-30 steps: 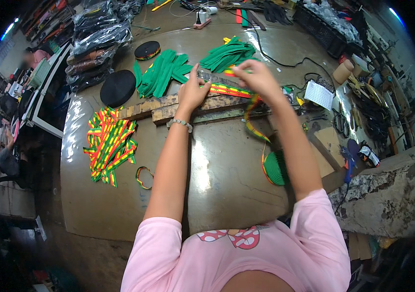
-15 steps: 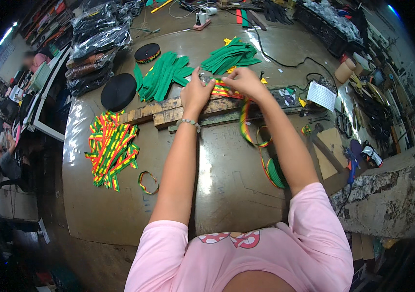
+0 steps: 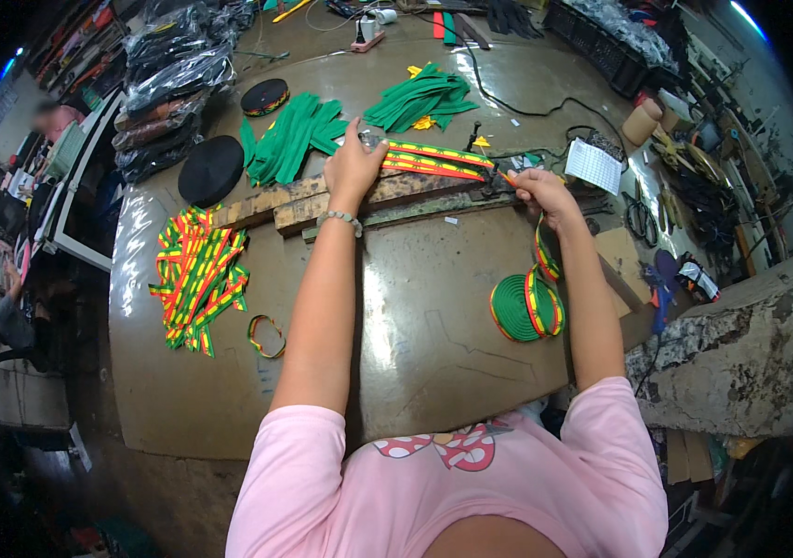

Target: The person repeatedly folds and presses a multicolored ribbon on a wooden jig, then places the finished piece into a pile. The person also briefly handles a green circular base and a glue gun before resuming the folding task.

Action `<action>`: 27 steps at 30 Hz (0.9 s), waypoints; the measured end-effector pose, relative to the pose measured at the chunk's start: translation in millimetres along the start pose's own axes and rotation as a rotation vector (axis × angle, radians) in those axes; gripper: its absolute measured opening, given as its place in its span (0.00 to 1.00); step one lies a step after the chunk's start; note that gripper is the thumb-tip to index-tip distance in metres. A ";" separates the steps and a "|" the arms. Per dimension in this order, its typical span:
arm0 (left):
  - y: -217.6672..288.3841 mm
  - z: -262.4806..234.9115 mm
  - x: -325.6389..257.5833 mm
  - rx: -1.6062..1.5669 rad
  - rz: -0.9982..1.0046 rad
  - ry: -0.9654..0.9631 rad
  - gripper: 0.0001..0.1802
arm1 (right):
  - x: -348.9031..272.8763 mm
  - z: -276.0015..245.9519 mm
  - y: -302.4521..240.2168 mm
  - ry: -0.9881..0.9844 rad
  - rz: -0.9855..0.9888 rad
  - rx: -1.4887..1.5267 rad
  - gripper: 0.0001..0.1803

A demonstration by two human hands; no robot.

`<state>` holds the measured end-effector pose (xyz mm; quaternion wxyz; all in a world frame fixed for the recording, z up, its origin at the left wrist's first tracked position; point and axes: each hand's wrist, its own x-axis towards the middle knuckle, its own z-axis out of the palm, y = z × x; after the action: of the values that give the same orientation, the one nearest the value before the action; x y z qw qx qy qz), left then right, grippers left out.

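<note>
A red, yellow and green patterned ribbon (image 3: 438, 158) lies stretched in two side-by-side runs above worn wooden boards (image 3: 303, 210). At its left end my left hand (image 3: 350, 179) closes on the ribbon beside a small shiny piece, its index finger raised; the fingertips are partly hidden. My right hand (image 3: 545, 193) pinches the ribbon at the right end, just beside a dark upright metal peg (image 3: 473, 137). From the right hand the ribbon hangs down to a coiled roll (image 3: 519, 309) on the table, its green back showing.
Cut patterned strips (image 3: 196, 284) are piled at left, near a small ribbon loop (image 3: 267, 337). Green strips (image 3: 289, 139) lie behind the boards, beside a black roll (image 3: 210, 171). At right are a white printed sheet (image 3: 593, 166), scissors (image 3: 640, 219) and a power cord (image 3: 545, 113).
My right hand has moved right, away from the left hand, drawing the ribbon along the boards to the peg. The left hand stays near the left end. The coiled roll now shows fully.
</note>
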<state>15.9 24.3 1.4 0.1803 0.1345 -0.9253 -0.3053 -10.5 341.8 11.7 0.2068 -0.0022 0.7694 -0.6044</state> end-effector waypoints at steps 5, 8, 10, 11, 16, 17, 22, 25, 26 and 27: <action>1.8 -1.3 -0.9 0.017 -0.009 -0.007 0.41 | -16.9 1.7 -20.0 0.267 -0.087 -0.294 0.15; -0.2 -4.0 -1.2 -0.062 0.017 -0.035 0.40 | -31.2 19.9 -62.0 0.303 -0.421 -0.194 0.16; -2.7 -6.7 -3.3 -0.128 0.027 -0.041 0.38 | -25.1 52.6 -84.3 0.148 -0.600 -0.108 0.15; -4.3 -8.2 -4.3 -0.175 0.035 -0.054 0.37 | -16.3 75.8 -88.9 0.132 -0.510 -0.060 0.14; -4.4 -11.3 -4.8 -0.195 0.027 -0.084 0.36 | 51.8 152.0 -75.8 0.063 -0.395 -0.192 0.13; -3.1 -10.9 -4.3 -0.164 0.028 -0.067 0.35 | 62.6 154.7 -68.9 0.086 -0.348 -0.286 0.13; 3.9 -5.5 -1.3 -0.031 -0.020 -0.033 0.37 | 84.9 154.8 -49.9 0.069 -0.328 -0.195 0.15; 4.2 -3.7 0.5 0.001 -0.010 -0.038 0.37 | 74.4 148.4 -63.7 0.007 -0.273 -0.281 0.14; 3.9 -3.6 1.0 0.008 -0.012 -0.039 0.38 | 67.2 142.0 -70.5 0.047 -0.367 -0.391 0.14; 3.4 -3.8 1.6 0.016 -0.017 -0.044 0.40 | 58.1 132.1 -76.9 0.089 -0.460 -0.502 0.14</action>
<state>15.6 24.4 6.8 0.1564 0.1369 -0.9303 -0.3022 -40.2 183.6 40.7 0.0244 -0.2003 0.8817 -0.4264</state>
